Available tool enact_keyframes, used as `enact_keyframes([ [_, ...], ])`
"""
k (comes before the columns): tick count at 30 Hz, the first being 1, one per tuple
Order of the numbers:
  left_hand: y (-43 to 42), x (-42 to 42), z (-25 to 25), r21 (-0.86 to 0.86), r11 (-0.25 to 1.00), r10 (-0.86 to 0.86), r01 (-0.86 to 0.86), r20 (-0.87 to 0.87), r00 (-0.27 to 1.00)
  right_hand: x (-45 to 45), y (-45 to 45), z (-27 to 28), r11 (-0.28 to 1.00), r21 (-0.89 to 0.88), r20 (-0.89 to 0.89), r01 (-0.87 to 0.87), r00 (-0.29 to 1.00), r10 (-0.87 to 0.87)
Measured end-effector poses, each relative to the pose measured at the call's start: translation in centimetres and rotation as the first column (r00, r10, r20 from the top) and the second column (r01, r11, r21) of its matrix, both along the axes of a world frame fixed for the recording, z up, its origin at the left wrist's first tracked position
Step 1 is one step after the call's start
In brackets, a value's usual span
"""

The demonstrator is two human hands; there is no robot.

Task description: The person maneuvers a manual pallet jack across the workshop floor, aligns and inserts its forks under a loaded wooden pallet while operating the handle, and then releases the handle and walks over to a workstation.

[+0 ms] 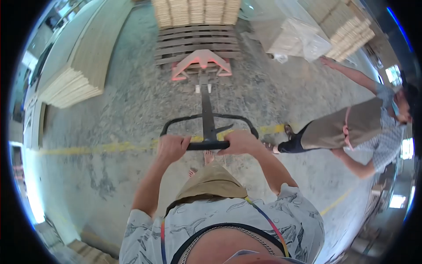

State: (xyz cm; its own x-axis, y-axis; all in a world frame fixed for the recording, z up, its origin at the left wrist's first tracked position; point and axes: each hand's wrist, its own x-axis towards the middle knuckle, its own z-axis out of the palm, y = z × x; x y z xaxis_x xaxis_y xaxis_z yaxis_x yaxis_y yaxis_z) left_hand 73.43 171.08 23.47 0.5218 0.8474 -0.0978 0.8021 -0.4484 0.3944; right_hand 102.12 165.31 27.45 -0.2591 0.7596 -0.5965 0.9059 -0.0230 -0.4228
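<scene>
Both my hands grip the black loop handle (182, 118) of a pallet jack (202, 59) in front of me. My left hand (172, 148) is wrapped round the left end of the handle's lower bar. Round the right end of that bar my right hand (241, 141) is closed, beside a small lever (225, 128). A dark shaft runs forward from the handle to the jack's red-orange body. The jack stands at the near side of a slatted wooden pallet (176, 46); its forks are hidden. On the pallet rests a stack of pale wooden pieces (196, 12).
A co-worker (351, 125) in a brown apron stands at my right, one arm reaching toward a plastic-wrapped stack (301, 39). Large pale sheets (81, 79) are piled on the left. A yellow line (101, 147) crosses the concrete floor (118, 176).
</scene>
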Motion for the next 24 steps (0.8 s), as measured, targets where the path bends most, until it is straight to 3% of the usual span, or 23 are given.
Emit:
enact_keyframes([
  [2,1.8,1.1,2.5,0.003,0.999,0.053,-0.053,-0.027,0.998,1.1,1.7,0.6,0.983,0.182,-0.016,0.011,1.0,-0.008],
  [4,2.5,1.7,4.2,0.006,0.996,0.094,-0.094,-0.077,0.993,0.9,1.8,0.9,0.983,0.184,0.008,0.003,1.0,-0.005],
  [12,-3.5,-0.3,-3.2,0.068,0.997,0.024,-0.022,-0.035,0.999,-1.9,-3.7,-3.9,0.994,0.085,0.097,0.073,0.992,-0.081],
  [24,-3.0,-3.6,-6.1,0.08,0.996,-0.05,0.05,-0.001,0.999,-5.1,-5.0,-6.3,0.966,0.235,0.142,0.106,0.98,-0.142],
])
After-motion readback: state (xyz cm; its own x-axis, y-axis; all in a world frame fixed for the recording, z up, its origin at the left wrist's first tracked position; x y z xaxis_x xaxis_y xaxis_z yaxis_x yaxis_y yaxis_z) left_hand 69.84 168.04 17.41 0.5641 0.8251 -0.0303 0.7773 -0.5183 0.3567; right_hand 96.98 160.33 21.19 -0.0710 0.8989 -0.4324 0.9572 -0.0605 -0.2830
